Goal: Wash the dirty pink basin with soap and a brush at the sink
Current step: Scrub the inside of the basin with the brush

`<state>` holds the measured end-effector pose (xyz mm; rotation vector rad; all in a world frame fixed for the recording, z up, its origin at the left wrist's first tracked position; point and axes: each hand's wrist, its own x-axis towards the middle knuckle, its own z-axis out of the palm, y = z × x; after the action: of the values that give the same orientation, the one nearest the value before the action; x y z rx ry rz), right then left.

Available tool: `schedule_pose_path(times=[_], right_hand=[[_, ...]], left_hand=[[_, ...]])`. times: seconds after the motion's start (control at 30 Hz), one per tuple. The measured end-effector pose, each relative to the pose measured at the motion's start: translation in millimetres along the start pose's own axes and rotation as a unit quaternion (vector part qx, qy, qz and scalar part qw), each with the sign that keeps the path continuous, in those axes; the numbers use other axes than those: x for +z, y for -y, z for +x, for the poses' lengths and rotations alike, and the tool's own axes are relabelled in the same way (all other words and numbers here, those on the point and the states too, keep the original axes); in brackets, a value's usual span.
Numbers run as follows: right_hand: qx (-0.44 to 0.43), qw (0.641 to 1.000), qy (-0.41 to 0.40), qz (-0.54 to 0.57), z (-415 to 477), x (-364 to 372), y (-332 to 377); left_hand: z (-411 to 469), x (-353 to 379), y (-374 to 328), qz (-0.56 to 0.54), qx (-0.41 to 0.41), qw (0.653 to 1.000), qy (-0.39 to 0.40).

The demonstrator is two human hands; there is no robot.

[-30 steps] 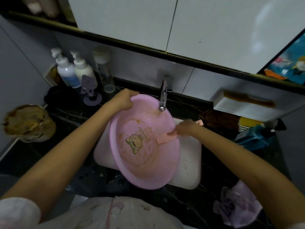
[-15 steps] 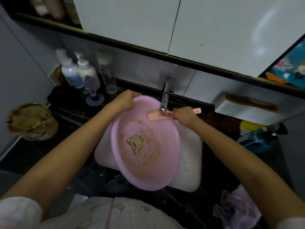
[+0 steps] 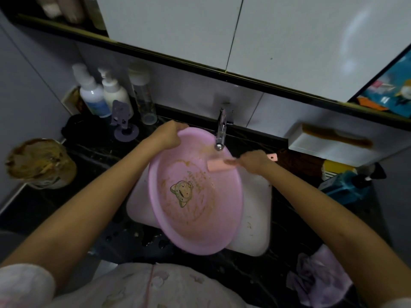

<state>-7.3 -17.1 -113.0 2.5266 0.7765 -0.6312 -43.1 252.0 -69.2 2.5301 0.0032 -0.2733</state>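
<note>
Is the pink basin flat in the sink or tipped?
Tipped: the left hand grips the far rim of the round pink plastic basin, its inside facing the camera.

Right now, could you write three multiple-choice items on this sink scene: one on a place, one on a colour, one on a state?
1. Where is the head of the brush?
A. Inside the basin, just below the tap
B. Outside the basin, to its left
C. At the basin's near rim

2. What colour is the brush?
A. Green
B. Pink
C. Black

3. What state is the basin in?
A. Spotless
B. Smeared with brown dirt
C. Brimful of water

Key: 1 A, the head lies on the basin's far wall under the spout. 2 B, its head and handle end both show pink. 3 B, brown streaks ring the print.
</note>
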Motion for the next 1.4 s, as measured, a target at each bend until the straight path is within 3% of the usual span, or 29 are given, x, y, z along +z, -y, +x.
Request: schedule_pose_path(times=[0.07,0.1,0.13,0.17,0.23,0.3,0.37,0.5,0.53,0.6,0.67,0.7,0.77,0.9,0.93,1.03,1.1,1.13,1.2,1.27,1.4], right_hand=[[0.065,0.968,0.196,0.143,-11,8,9],[0.064,0.951,0.250,0.172,-12,9,11],[0.039,0.957,0.248,0.143,-9,9,13],[0.016,0.973,0.214,0.084,-5,3,14],[-0.028,0.995,0.020,-0.093,8,-7,7],[-0.050,0.985,-0.124,-0.104,11,-17,-1],[-0.025,0.992,-0.115,-0.047,9,-13,-8],[0.043,0.987,0.141,0.058,-5,11,8],[0.033,0.987,0.153,0.044,-4,8,10],[0.007,0.995,0.095,-0.031,3,-4,12],[-0.022,0.994,-0.057,-0.085,7,-19,11],[-0.003,0.990,-0.131,-0.053,7,-22,12],[0.030,0.985,-0.172,0.007,4,-16,14],[0.053,0.991,0.004,0.125,-1,39,21],[0.048,0.985,0.016,0.162,1,48,20],[0.014,0.999,-0.050,0.009,-3,34,11],[0.002,0.989,-0.145,0.028,-10,22,3],[0.009,0.991,-0.129,0.029,-10,26,0],[0.087,0.984,-0.041,0.148,-17,35,3],[0.165,0.925,0.095,0.328,-26,52,16],[-0.031,0.846,0.339,0.411,-56,74,54]], left_hand=[[0,1,-1,0.001,-0.002,1.000,0.002],[0,0,-2,0.000,-0.003,1.000,0.003],[0,0,-2,-0.001,0.000,1.000,0.006],[0,0,-1,-0.004,0.001,1.000,0.006],[0,0,0,-0.004,0.000,1.000,0.007],[1,0,0,0.000,0.002,1.000,-0.001],[0,1,0,0.004,0.002,1.000,-0.008],[1,0,0,0.003,0.000,1.000,-0.010],[1,1,-1,0.007,-0.001,1.000,-0.007],[2,2,-2,0.011,0.001,1.000,-0.002],[2,2,-2,0.011,0.000,1.000,-0.002],[2,2,-1,0.011,-0.002,1.000,-0.003],[2,1,1,0.005,-0.001,1.000,-0.003],[2,2,5,0.005,-0.002,1.000,0.002],[2,2,6,0.004,-0.001,1.000,0.001],[2,3,7,0.002,0.005,1.000,0.000],[3,3,8,-0.001,0.003,1.000,-0.003],[2,3,7,0.000,0.000,1.000,-0.003],[3,4,8,0.001,-0.003,1.000,-0.003],[2,4,9,0.000,-0.003,1.000,-0.004],[2,7,8,0.001,-0.006,1.000,-0.016]])
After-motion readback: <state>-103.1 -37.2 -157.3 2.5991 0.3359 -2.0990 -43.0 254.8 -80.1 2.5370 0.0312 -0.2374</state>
